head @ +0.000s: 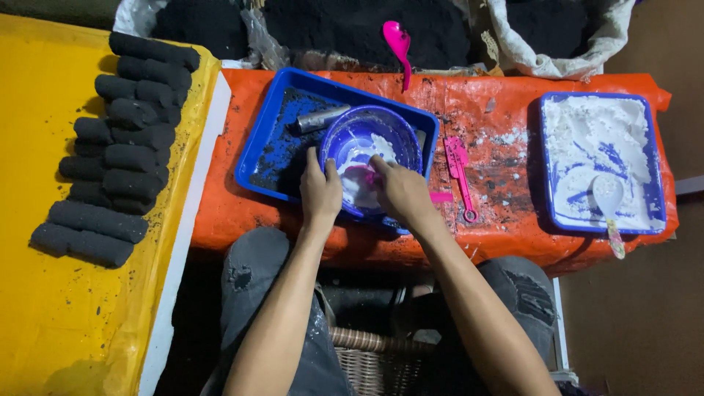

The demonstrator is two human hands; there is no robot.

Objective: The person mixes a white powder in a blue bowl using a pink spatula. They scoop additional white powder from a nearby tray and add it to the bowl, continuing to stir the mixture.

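Note:
A purple bowl (pixel 367 128) with white paste inside sits in a blue tray (pixel 268 121) dusted with black powder. My left hand (pixel 320 189) grips the bowl's near left rim. My right hand (pixel 400 189) reaches into the bowl and holds a pink utensil (pixel 359 174) in the white paste; most of the utensil is hidden by the hand. A metal tube (pixel 321 119) lies in the tray behind the bowl.
Several black cylindrical briquettes (pixel 117 147) lie stacked on a yellow surface (pixel 44 293) at the left. A pink scraper (pixel 460 172) lies on the orange table (pixel 499 117). At right, a blue tray (pixel 656 183) holds white powder and a white spoon (pixel 609 202). Sacks of black powder with a pink spoon (pixel 398 44) stand behind.

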